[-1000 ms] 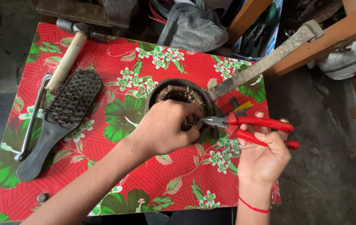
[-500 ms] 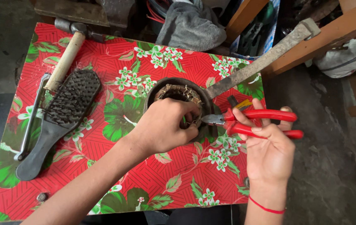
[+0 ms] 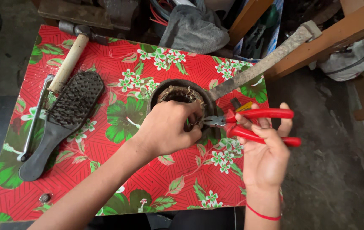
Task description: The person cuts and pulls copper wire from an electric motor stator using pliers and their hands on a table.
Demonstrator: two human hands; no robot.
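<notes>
Near the table's far right edge, our left hand closes around the round wire-wound core. Our right hand grips red-handled pliers, whose nose points left at the core beside our left fingers.

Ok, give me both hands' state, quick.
Left hand: closed on the round coil.
Right hand: closed around the red pliers.
</notes>
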